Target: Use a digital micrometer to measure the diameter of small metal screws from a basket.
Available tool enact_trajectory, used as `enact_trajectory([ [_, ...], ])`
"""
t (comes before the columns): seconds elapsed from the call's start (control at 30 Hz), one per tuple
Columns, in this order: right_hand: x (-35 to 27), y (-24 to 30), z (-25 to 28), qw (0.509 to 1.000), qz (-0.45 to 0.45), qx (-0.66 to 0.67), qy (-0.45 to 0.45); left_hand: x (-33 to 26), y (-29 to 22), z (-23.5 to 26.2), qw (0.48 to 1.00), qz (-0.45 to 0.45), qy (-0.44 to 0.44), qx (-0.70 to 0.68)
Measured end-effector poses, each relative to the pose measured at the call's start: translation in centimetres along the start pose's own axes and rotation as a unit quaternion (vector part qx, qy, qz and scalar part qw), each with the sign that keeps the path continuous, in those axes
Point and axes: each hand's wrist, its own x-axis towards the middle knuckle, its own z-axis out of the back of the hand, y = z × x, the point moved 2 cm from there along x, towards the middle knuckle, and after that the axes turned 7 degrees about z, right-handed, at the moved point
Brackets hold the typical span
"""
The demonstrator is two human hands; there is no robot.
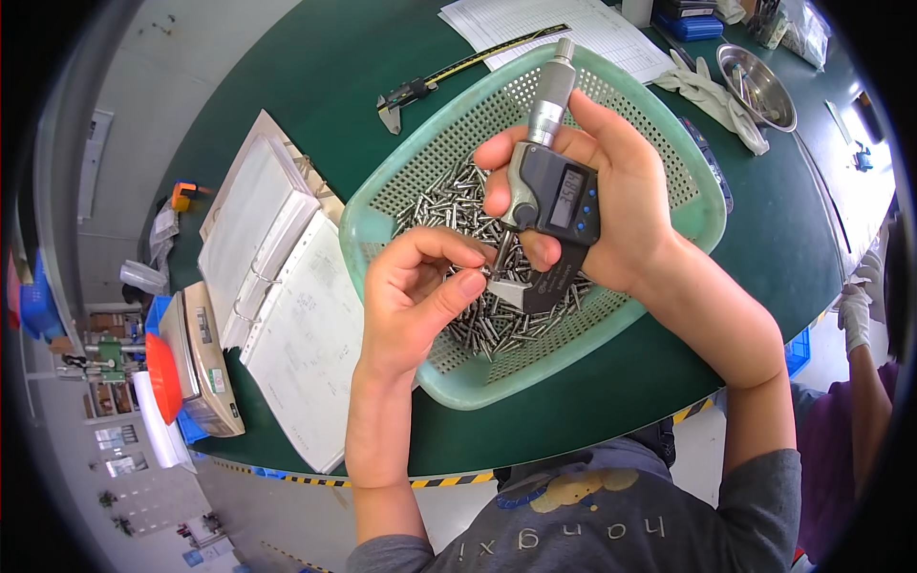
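My right hand (623,181) is wrapped round a digital micrometer (552,196) with a silver thimble, a dark body, a lit display and blue buttons. It is held tilted above a pale green perforated plastic basket (707,215). Many small metal pins (447,205) lie heaped in the basket. With thumb and forefinger, my left hand (406,296) pinches a small metal pin (488,272) at the micrometer's measuring gap. The fingertips cover most of this pin, so I cannot tell whether both measuring faces touch it.
On the green table (287,72), an open ring binder (291,334) and a scale (202,363) stand left. Behind lie a caliper (415,91) and paper sheets (611,38). White gloves (716,100) and a metal bowl (788,107) sit at far right. Another person's gloved hand (853,320) shows at right.
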Motion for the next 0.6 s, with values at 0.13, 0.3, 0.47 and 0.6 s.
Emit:
enact_trajectory([
  [0.13,0.11,-0.14,0.18,1.0,-0.005,0.005,0.014,0.25,0.29,0.2,0.999,-0.028,0.019,0.007],
  [0.3,0.18,-0.3,0.17,0.999,-0.026,-0.002,0.021,0.17,0.29,0.22,1.0,-0.01,0.023,0.012],
  [0.47,0.19,-0.31,0.2,0.999,-0.019,-0.021,0.025,0.17,0.23,0.36,0.999,-0.006,0.027,0.02],
  [0.6,-0.06,-0.15,-0.18,0.998,-0.032,-0.045,0.012,0.17,0.15,0.26,0.998,0.003,0.026,0.048],
])
